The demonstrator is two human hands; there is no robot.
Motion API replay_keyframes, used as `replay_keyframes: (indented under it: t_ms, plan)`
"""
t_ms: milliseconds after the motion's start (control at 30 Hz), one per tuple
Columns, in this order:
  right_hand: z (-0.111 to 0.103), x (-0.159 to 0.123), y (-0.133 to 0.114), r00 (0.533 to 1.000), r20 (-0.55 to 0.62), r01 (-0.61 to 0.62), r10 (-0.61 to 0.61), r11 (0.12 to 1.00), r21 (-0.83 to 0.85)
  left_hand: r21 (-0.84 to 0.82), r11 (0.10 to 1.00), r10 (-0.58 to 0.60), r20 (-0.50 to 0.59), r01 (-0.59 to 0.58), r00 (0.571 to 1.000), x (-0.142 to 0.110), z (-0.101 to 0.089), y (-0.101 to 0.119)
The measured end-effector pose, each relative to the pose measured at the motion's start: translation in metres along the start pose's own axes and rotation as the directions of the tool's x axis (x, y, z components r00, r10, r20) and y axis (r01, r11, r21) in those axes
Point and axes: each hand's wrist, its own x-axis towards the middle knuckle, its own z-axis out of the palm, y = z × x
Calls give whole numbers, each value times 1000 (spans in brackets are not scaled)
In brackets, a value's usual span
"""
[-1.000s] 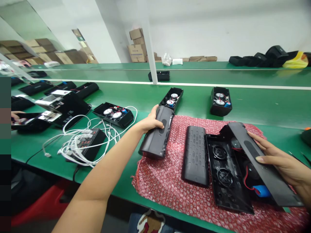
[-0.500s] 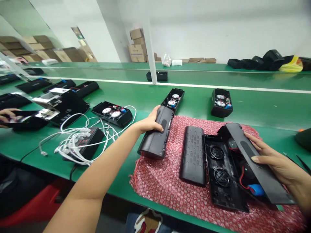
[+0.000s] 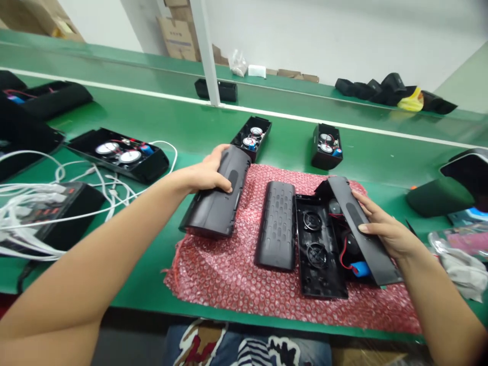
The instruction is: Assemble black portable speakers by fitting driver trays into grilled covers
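Note:
My left hand (image 3: 211, 170) grips a black speaker housing (image 3: 208, 211) near the left edge of the red bubble wrap (image 3: 224, 274). At the right, my right hand (image 3: 381, 223) is closed on a tilted black speaker shell (image 3: 356, 216). Beneath that shell show red wires and a blue battery cell (image 3: 360, 269). Right beside it lies an open black casing half (image 3: 322, 282) with two round speaker grilles. Between the hands rests a black cover with a brick-like texture (image 3: 277, 223), on the bubble wrap.
Open speaker housings with white-backed drivers stand behind: one at the left (image 3: 118, 155), one in the centre (image 3: 253, 137), another at the right (image 3: 327, 147). White cables (image 3: 28, 203) tangle over a power strip (image 3: 72, 213). A green cylindrical speaker (image 3: 438, 198) lies far right.
The view has swung right and down, so the scene sits further left and more of the right-hand bench shows. Both hands keep their holds on the same parts.

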Motion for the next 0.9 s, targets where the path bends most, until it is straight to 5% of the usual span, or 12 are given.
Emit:
replay_keyframes:
  t_ms: [900]
  plan:
    - [-1, 2, 1, 999, -1, 51, -51, 997, -56, -30, 999, -17, -29, 16, 999, 4, 0, -7]
